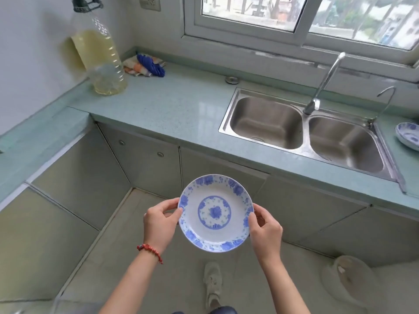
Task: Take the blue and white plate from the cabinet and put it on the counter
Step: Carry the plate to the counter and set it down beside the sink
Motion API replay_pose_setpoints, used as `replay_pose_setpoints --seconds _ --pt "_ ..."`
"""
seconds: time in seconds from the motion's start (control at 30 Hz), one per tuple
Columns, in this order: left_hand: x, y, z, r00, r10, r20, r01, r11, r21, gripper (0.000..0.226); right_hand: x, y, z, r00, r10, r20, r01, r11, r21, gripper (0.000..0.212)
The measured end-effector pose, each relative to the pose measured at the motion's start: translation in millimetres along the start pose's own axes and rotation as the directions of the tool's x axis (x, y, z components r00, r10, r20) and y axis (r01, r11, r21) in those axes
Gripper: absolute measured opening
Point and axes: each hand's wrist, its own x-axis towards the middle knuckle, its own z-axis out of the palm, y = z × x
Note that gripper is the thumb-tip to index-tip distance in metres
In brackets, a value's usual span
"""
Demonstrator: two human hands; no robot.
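The blue and white plate (pixel 215 213) is round with blue flowers on its rim and a blue ring at its middle. It is held face up in the air, below the counter's front edge and in front of the shut cabinet doors (pixel 147 164). My left hand (pixel 159 223), with a red bracelet at the wrist, grips the plate's left rim. My right hand (pixel 265 230) grips its right rim. The pale green counter (pixel 172 105) runs in front of me and along the left wall.
A steel double sink (pixel 303 130) with a tap (pixel 322 87) is set in the counter on the right. Another blue and white dish (pixel 408 135) lies at the far right edge. A big oil bottle (pixel 102 57) and cloths (pixel 145 65) stand in the left corner.
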Motion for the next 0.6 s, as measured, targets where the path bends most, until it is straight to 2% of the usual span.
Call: replay_pose_setpoints --seconds 0.33,0.6 --pt "115.8 27.3 10.1 0.978 -0.023 -0.209 0.021 1.000 -0.015 0.020 143.9 -25.8 83.0 0.973 -0.070 0.221 0.075 0.997 -0.013 0.022" --pt "189.8 30.7 -12.6 0.928 -0.086 -0.363 0.083 0.996 -0.024 0.021 209.3 -45.9 163.3 0.931 -0.083 0.356 0.097 0.995 -0.023 0.019"
